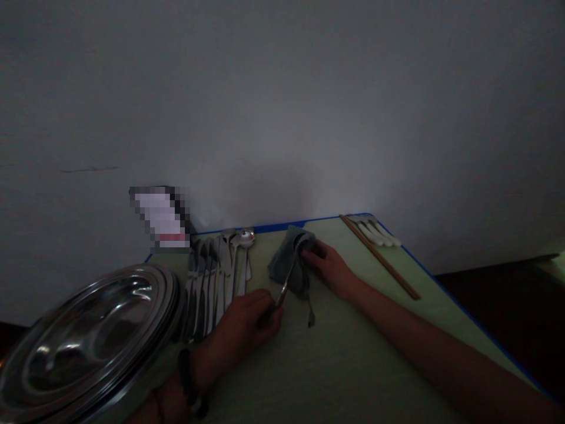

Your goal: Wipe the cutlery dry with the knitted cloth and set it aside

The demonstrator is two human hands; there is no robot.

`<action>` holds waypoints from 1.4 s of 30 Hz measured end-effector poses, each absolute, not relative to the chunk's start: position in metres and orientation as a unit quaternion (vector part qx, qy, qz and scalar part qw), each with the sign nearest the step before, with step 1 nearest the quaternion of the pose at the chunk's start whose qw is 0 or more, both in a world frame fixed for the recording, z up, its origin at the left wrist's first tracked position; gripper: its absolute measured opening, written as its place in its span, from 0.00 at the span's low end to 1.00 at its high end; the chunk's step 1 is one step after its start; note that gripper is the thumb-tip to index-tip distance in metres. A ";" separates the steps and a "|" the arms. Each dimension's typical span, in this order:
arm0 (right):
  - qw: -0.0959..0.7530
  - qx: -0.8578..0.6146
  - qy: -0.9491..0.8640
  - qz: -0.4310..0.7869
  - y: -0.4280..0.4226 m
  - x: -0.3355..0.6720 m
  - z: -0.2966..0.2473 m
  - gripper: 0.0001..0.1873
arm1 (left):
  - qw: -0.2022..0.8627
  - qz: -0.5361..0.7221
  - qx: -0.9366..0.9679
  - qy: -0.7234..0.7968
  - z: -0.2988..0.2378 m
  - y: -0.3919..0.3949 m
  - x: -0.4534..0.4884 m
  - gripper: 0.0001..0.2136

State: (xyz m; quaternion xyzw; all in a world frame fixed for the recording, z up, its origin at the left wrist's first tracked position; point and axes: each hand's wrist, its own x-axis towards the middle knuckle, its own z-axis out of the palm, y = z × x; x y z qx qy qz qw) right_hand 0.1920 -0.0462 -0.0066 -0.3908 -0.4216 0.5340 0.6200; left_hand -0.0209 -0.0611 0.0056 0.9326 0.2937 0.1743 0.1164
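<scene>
My left hand (253,321), with a dark bracelet at the wrist, is closed around the handle of a metal utensil (283,291). The utensil slants up and away, and its far end meets a grey-blue cloth (285,259); the cloth and dim light keep me from telling its kind. With fingers bent, my right hand (329,268) grips the cloth from the right, around the utensil's far end. A thin cord with a small tip (311,319) hangs from the cloth onto the table.
Stacked steel plates (170,294) stand at the left. Several knives (203,288) and spoons (247,237) lie in a row beside them. Chopsticks (382,259) and white-handled cutlery (375,232) lie at the right of the green table (353,365). A blurred-out device (159,215) leans near the wall.
</scene>
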 end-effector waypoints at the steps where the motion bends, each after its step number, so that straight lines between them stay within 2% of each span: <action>1: 0.611 -0.413 -0.438 0.515 -0.048 0.192 -0.006 0.15 | 0.124 0.157 0.936 0.288 0.006 -0.062 -0.021 0.09; 4: 0.603 -0.440 -0.437 0.502 -0.050 0.191 -0.004 0.15 | 0.144 0.120 0.942 0.278 0.010 -0.065 -0.021 0.07; 7: 0.616 -0.405 -0.420 0.529 -0.049 0.189 -0.007 0.12 | 0.166 0.111 0.937 0.285 0.012 -0.066 -0.020 0.07; 13: 0.639 -0.386 -0.390 0.539 -0.042 0.190 -0.019 0.11 | 0.252 0.144 0.893 0.343 0.018 -0.065 -0.019 0.11; 18: 0.571 -0.374 -0.442 0.581 -0.040 0.199 -0.024 0.09 | 0.335 0.219 0.814 0.420 0.028 -0.065 -0.020 0.18; 24: 0.533 -0.370 -0.498 0.575 -0.043 0.203 -0.015 0.12 | 0.354 0.222 0.809 0.414 0.027 -0.066 -0.021 0.17; 29: 0.521 -0.451 -0.551 0.470 -0.047 0.197 -0.007 0.10 | 0.364 0.209 0.812 0.406 0.024 -0.067 -0.022 0.17; 33: 0.532 -0.504 -0.545 0.406 -0.049 0.194 -0.007 0.16 | 0.350 0.222 0.813 0.410 0.024 -0.066 -0.023 0.17; 42: 0.545 -0.441 -0.472 0.535 -0.048 0.197 -0.011 0.14 | 0.339 0.180 0.845 0.371 0.023 -0.068 -0.024 0.17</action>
